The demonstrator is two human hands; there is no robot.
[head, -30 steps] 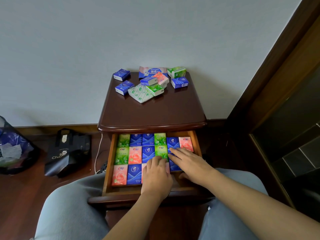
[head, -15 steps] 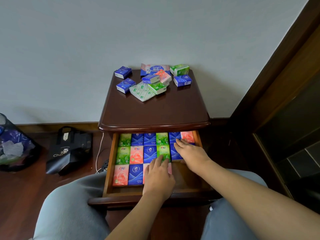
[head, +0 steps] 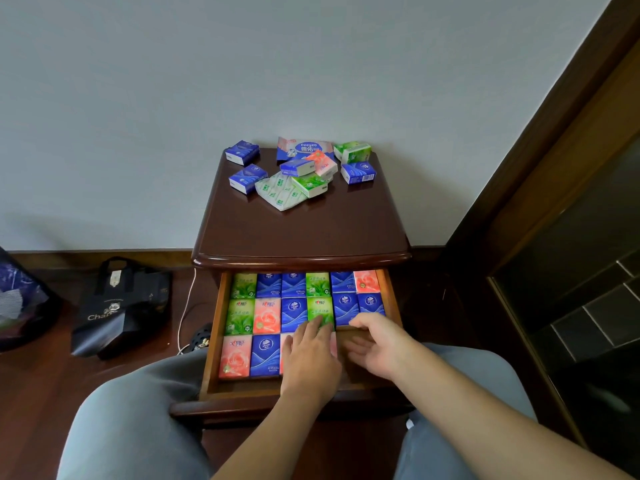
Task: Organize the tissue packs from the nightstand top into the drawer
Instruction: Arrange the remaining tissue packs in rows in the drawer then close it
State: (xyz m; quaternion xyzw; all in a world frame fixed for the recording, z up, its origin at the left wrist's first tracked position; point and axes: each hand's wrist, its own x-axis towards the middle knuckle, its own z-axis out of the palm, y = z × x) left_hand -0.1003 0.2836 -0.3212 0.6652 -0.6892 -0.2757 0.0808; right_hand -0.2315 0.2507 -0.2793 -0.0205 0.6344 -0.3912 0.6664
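Note:
The dark wooden nightstand (head: 301, 233) carries several loose tissue packs (head: 308, 183) in blue, green and pink at its back edge. Below it the drawer (head: 212, 344) is pulled out, with blue, green and pink packs (head: 266, 315) laid flat in rows. My left hand (head: 310, 358) lies flat on a pink pack in the front row, and its fingertips reach the green pack (head: 318, 308) in the middle row. My right hand (head: 375, 341) hovers with loosely curled fingers over the bare front right corner of the drawer, just below the blue packs (head: 370, 303), and holds nothing.
A black paper bag (head: 117, 310) stands on the wooden floor to the left, with a dark plastic bag (head: 20, 306) beyond it. A white cable (head: 185, 306) runs down beside the drawer. A dark door frame (head: 540, 140) rises on the right. My knees flank the drawer.
My right hand has drawn back from the packs at the drawer's back right toward the front, and its fingers have curled. My left hand has stayed on the front-row pack.

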